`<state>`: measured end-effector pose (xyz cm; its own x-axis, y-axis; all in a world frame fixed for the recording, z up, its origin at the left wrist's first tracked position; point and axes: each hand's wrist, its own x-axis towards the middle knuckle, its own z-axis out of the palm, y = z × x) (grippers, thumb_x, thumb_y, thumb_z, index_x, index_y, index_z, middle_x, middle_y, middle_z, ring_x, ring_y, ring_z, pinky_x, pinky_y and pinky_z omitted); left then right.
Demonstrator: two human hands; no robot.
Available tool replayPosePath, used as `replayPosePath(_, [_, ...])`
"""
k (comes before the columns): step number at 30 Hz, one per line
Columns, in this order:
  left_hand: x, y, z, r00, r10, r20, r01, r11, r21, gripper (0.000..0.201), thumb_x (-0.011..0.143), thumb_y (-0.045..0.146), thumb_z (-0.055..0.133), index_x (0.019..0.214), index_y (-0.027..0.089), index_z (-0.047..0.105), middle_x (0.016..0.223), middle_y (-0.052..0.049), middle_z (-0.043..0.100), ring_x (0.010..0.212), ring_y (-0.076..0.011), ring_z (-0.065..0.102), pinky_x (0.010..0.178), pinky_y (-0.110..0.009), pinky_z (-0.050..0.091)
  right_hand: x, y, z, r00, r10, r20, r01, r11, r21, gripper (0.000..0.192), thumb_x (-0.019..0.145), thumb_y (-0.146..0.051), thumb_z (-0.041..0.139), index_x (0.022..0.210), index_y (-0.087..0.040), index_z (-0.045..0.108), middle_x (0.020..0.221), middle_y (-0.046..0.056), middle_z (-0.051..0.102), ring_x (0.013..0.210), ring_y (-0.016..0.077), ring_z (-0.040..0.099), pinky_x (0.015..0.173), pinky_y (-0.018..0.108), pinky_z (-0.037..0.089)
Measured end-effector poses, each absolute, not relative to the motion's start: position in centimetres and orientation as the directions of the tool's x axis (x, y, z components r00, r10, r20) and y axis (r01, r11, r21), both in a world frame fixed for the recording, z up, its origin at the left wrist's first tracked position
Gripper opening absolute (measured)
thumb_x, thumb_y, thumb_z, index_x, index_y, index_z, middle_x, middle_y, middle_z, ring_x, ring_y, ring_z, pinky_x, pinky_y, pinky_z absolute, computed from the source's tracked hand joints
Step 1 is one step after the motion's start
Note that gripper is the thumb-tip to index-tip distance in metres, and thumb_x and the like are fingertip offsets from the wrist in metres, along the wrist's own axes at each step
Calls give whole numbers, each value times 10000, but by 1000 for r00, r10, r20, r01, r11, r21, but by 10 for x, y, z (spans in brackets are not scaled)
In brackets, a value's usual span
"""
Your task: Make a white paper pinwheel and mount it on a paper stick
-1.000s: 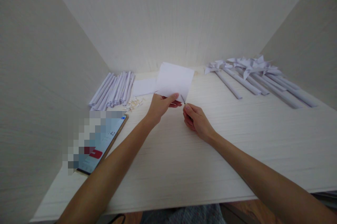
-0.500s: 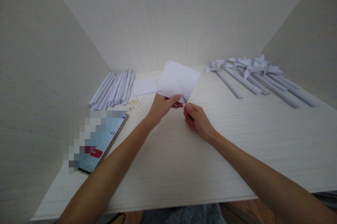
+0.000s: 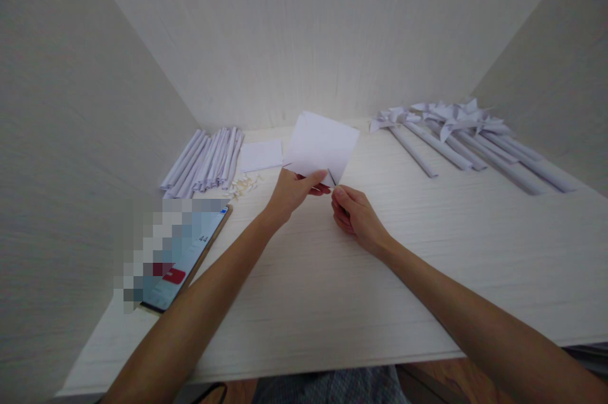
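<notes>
The left hand (image 3: 291, 194) pinches the lower edge of a white paper sheet (image 3: 321, 145), holding it raised and tilted above the tabletop (image 3: 427, 252). The right hand (image 3: 354, 217) is clenched around a thin dark tool (image 3: 331, 177) whose tip meets the sheet's lower edge just beside the left thumb. A bundle of rolled paper tubes (image 3: 204, 161) and a small white pad (image 3: 261, 155) lie to the left, a phone (image 3: 183, 258) nearer, and finished paper pinwheels (image 3: 456, 135) lie well apart on the right.
</notes>
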<state>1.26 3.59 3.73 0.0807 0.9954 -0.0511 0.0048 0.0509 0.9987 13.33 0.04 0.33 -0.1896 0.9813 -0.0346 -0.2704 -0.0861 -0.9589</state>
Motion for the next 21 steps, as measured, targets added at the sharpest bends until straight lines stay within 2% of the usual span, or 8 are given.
replayPosePath(21, [14,36,38,99,993,-71,-42,75,996,119,604,202,662,608,92,617,503,-12,622,469,-120,592,514,-237,487,132,1,4,-188,982,-37,-287,-91,-954,352,752,-440,520,550,-192,375,362,-114,286,277,16,202,270,165,127])
